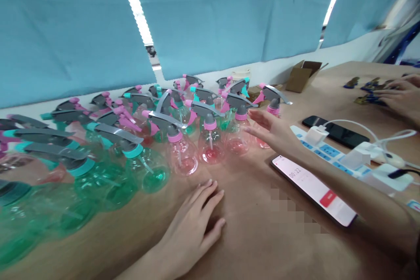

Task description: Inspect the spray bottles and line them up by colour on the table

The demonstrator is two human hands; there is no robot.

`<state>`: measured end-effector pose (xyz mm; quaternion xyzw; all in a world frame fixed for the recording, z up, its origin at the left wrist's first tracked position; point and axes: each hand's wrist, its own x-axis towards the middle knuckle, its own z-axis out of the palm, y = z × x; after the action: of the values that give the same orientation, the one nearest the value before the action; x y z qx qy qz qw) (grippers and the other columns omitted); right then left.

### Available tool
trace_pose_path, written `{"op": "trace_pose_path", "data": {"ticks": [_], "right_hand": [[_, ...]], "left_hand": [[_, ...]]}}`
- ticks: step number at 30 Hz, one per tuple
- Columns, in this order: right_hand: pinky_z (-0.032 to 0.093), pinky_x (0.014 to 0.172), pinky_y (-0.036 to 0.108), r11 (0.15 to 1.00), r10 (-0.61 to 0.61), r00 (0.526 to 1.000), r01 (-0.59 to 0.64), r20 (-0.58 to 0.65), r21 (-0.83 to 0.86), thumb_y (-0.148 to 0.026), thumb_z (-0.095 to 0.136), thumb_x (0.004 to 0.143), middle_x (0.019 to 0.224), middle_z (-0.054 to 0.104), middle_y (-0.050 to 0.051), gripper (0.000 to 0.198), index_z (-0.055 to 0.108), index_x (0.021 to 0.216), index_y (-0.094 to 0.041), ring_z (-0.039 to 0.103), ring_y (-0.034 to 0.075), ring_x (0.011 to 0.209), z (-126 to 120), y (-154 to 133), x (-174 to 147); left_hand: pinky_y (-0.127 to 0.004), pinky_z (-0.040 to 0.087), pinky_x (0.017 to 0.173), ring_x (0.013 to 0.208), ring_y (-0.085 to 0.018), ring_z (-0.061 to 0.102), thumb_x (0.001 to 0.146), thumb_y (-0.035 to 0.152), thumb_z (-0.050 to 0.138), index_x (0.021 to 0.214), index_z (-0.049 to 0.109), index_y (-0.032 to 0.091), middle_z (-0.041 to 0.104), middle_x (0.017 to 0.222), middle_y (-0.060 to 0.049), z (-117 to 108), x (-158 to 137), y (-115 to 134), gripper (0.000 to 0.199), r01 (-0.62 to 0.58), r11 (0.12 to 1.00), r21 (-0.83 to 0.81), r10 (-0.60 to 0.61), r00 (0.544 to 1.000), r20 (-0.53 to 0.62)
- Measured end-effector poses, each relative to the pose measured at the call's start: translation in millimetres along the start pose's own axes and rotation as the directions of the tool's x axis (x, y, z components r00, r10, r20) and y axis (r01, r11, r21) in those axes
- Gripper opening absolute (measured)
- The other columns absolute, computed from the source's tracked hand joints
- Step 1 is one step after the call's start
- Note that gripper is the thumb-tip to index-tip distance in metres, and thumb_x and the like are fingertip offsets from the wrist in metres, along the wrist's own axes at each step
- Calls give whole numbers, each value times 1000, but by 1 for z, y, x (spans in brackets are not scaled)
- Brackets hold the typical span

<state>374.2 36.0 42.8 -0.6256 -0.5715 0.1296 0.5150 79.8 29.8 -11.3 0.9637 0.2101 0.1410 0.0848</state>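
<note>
My left hand lies on the brown table, palm down, fingers stretched out and holding nothing. My right hand reaches across from the right with its fingers extended and a gap between them. Its fingertips are beside the neck of a clear pink spray bottle; whether they touch it I cannot tell. Another pink spray bottle stands partly hidden behind that hand. Nearest to the left hand are a pink spray bottle with a grey trigger head and a green spray bottle with a teal collar.
Several more green and pink spray bottles crowd the left and back. Under my right forearm lies a lit phone showing a timer. Beyond are a power strip with chargers, a dark phone, an open carton and another person's hand.
</note>
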Motion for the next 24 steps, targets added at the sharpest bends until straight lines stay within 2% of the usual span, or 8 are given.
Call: {"op": "trace_pose_path", "data": {"ticks": [2, 4, 6, 8, 11, 16, 20, 24], "right_hand": [[51, 90, 44, 999, 33, 999, -33, -22, 14, -49, 65, 77, 119, 66, 12, 48, 60, 114, -19, 63, 27, 107, -16, -2, -11], [55, 79, 42, 998, 64, 993, -63, -99, 8, -47, 64, 79, 103, 70, 9, 35, 65, 102, -21, 68, 25, 91, -33, -1, -19], [54, 75, 44, 993, 55, 974, -77, -220, -93, -50, 64, 78, 93, 71, 8, 32, 67, 93, -22, 68, 25, 83, -47, 4, -20], [53, 75, 46, 979, 46, 953, -103, -298, -178, -53, 64, 76, 96, 71, 11, 37, 66, 93, -20, 66, 28, 87, -55, 12, -15], [51, 80, 46, 973, 45, 951, -111, -304, -202, -54, 67, 73, 113, 66, 18, 53, 62, 108, -15, 62, 32, 101, -53, 23, 0], [49, 76, 39, 967, 51, 957, -119, -285, -225, -52, 61, 79, 97, 71, 13, 42, 68, 98, -15, 66, 28, 87, -37, 24, 23], [46, 67, 39, 954, 30, 957, -113, -289, -276, -53, 55, 82, 78, 72, 12, 40, 71, 86, -17, 66, 29, 74, -32, 22, 29], [45, 69, 40, 947, -35, 937, -81, -346, -312, -54, 54, 83, 81, 72, 15, 43, 72, 86, -15, 66, 32, 78, -37, 22, 23]], "left_hand": [[-49, 37, 106, 132, -28, 41, 95, 33, 48, 137, 41, 22, 46, 142, -10, 0, 0, 0, 44, -4, 1000, -6, 4, 1000, -12], [-49, 38, 106, 132, -28, 41, 95, 31, 47, 135, 43, 22, 47, 141, -10, 1, 2, 1, 41, -9, 1000, -21, 8, 1000, -26], [-49, 38, 106, 132, -28, 41, 94, 28, 47, 132, 45, 22, 48, 140, -10, 4, 7, 3, 38, -23, 999, -45, 21, 999, -40], [-48, 39, 105, 132, -28, 40, 94, 25, 47, 130, 47, 22, 48, 138, -10, 8, 16, 7, 36, -49, 996, -74, 45, 998, -50], [-48, 39, 105, 131, -27, 40, 93, 22, 48, 128, 48, 20, 50, 135, -11, 13, 35, 17, 35, -98, 989, -113, 92, 994, -63], [-47, 41, 104, 127, -26, 45, 91, 19, 50, 123, 51, 19, 53, 131, -11, 16, 61, 35, 32, -127, 981, -145, 121, 991, -50], [-47, 41, 103, 127, -26, 45, 90, 17, 50, 123, 50, 19, 54, 130, -10, 15, 67, 41, 33, -132, 981, -144, 129, 991, -30], [-46, 41, 103, 126, -25, 45, 91, 16, 50, 122, 49, 19, 54, 128, -10, 14, 64, 40, 31, -137, 978, -157, 131, 990, -50]]}}
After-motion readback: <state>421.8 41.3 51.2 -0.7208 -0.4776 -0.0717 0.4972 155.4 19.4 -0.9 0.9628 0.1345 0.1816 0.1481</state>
